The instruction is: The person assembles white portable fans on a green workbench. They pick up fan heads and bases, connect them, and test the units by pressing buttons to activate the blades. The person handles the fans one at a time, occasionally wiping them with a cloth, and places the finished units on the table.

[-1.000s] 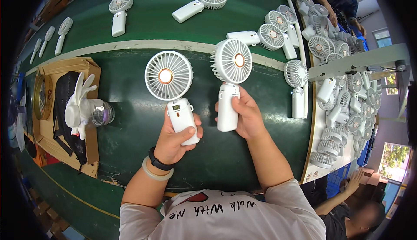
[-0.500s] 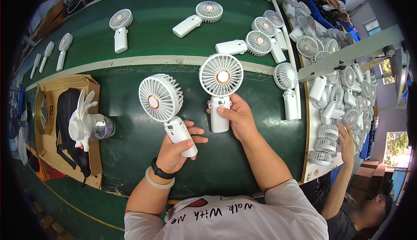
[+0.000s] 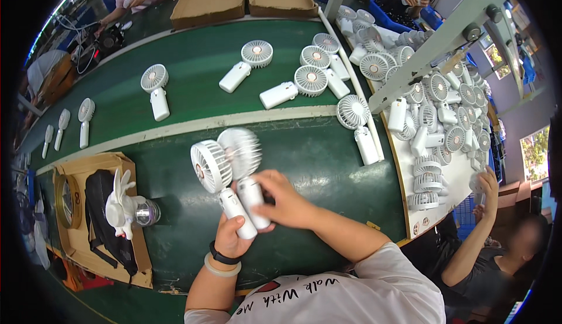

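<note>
**Two handheld fans, one in each hand**

Head view: your left hand (image 3: 229,239) is clamped on the handle of a white fan (image 3: 212,168). Your right hand (image 3: 285,200) grips a second fan (image 3: 240,151), its head blurred, just right of the first, handles touching. Both are held over the green belt (image 3: 328,166), near centre. A cardboard tray (image 3: 76,166) sits left.

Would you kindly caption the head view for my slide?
Left hand and right hand each grip a white handheld fan over a green table.
</note>
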`<move>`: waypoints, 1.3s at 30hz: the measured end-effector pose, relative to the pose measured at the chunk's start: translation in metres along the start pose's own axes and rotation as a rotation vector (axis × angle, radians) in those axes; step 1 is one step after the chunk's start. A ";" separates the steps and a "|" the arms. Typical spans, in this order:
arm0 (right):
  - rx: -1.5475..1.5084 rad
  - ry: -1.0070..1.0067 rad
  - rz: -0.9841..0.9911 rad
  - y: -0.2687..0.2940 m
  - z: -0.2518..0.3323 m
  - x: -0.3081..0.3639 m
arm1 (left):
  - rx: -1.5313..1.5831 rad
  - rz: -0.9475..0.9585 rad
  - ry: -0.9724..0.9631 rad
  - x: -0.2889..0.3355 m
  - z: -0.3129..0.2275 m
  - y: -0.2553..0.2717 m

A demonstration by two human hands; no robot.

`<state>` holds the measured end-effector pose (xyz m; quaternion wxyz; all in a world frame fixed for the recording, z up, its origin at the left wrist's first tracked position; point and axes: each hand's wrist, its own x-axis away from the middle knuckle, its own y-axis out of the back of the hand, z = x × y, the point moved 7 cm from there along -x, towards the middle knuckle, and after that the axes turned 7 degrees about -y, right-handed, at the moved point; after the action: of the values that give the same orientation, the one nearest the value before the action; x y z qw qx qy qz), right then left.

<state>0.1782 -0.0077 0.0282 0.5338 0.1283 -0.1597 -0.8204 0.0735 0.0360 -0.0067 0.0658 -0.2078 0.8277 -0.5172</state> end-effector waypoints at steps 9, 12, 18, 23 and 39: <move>1.031 -0.313 -0.760 0.183 -0.063 0.035 | 0.049 -0.013 -0.070 0.003 -0.002 0.003; 0.940 -0.390 -0.722 0.202 -0.081 0.048 | 0.047 -0.006 -0.057 0.001 0.001 0.002; -0.645 -0.621 -0.321 0.157 -0.083 0.060 | 0.053 -0.002 -0.114 0.002 -0.009 0.010; 0.516 -0.403 -0.385 0.162 -0.080 0.072 | 0.053 0.021 -0.063 0.004 -0.004 0.016; -1.143 -0.295 -0.007 0.082 -0.064 -0.032 | 0.023 0.055 -0.116 -0.005 -0.011 0.003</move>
<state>0.2841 -0.0179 0.0038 0.4877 -0.2943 0.2356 -0.7874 0.0738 0.0487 -0.0048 0.1299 -0.2139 0.8219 -0.5117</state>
